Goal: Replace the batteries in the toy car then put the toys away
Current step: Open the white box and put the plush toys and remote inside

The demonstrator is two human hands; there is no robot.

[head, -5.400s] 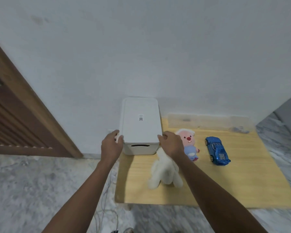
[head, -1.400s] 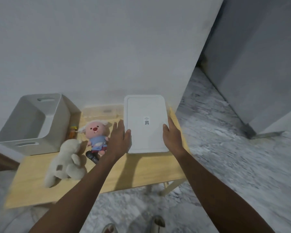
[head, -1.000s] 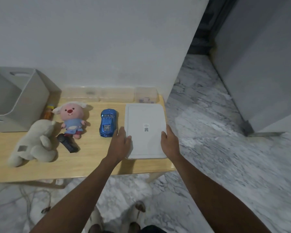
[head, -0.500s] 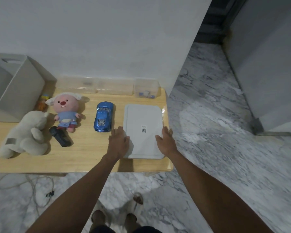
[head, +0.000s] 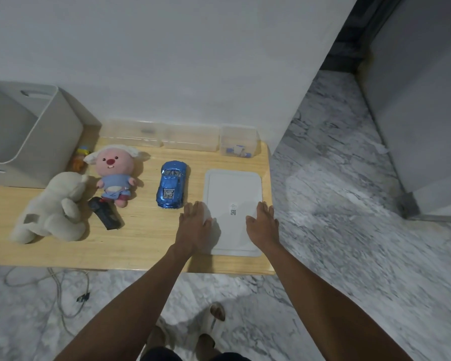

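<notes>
The blue car (head: 172,185) lies on the wooden surface (head: 141,246), nose toward the wall, just beyond and a little left of my left hand (head: 193,225). The white lid (head: 233,212) lies flat at the right end of the surface, between my two hands. My left fingers (head: 193,208) are straight and close together, resting along the lid's left edge; they grip nothing. My right hand (head: 263,225) lies at the lid's right edge, its fingers (head: 264,208) straight and slightly spread, palm down, holding nothing.

Left of the car sits the pink plush (head: 113,173), with a black remote (head: 105,213) at its feet and the white plush (head: 52,208) beside that. The grey bin (head: 50,142) stands open at the far left. Clear boxes (head: 190,138) line the wall.
</notes>
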